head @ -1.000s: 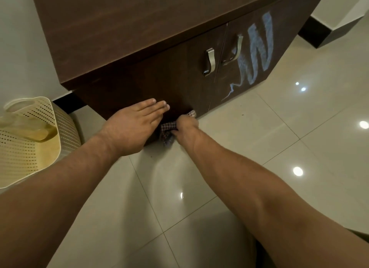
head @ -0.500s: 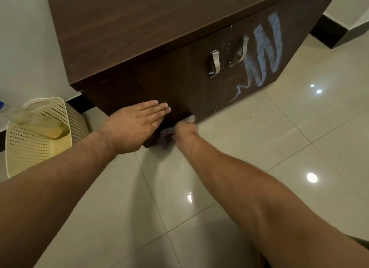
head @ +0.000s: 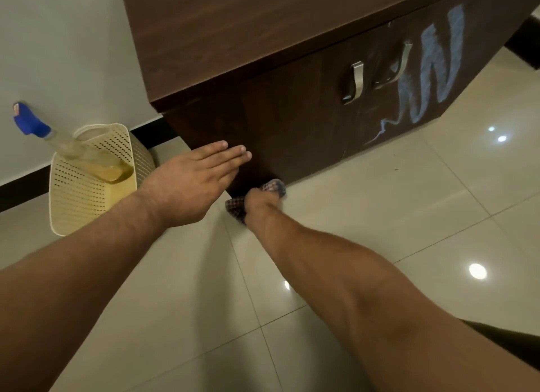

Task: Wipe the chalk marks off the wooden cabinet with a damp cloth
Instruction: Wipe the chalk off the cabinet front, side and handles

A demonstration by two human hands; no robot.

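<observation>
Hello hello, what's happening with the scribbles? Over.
Right hand gripping checked cloth low on cabinet. Left hand flat, empty. Chalk marks remain. Nothing blocking.

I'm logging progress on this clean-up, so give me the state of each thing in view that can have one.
left hand: open, flat, empty
right hand: grip shut on cloth
cloth: bunched, low against cabinet
left door: closed, no chalk visible
right door: closed, chalk marks remain
spray bottle: tilted in basket, partly filled

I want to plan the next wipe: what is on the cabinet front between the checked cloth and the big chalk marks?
In the head view, between the checked cloth and the chalk marks lie bare dark wood, two metal door handles and a thin chalk squiggle.
</observation>
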